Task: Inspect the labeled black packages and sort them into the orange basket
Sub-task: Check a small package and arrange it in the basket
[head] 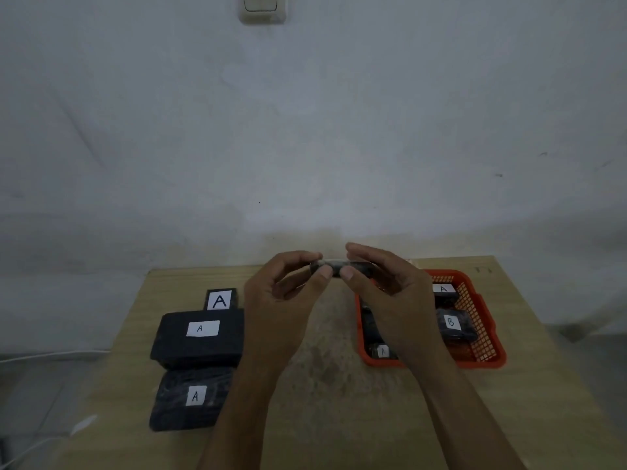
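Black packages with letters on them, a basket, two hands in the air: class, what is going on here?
A person holds one small black package up edge-on between the left hand and right hand, so its label cannot be read. Three packages marked A lie on the left of the wooden table. The orange basket on the right already holds several, with A and B labels showing.

Wooden table (325, 418) against a white wall (305, 130) — light switch (262, 6) above (white cable (51, 355) left).
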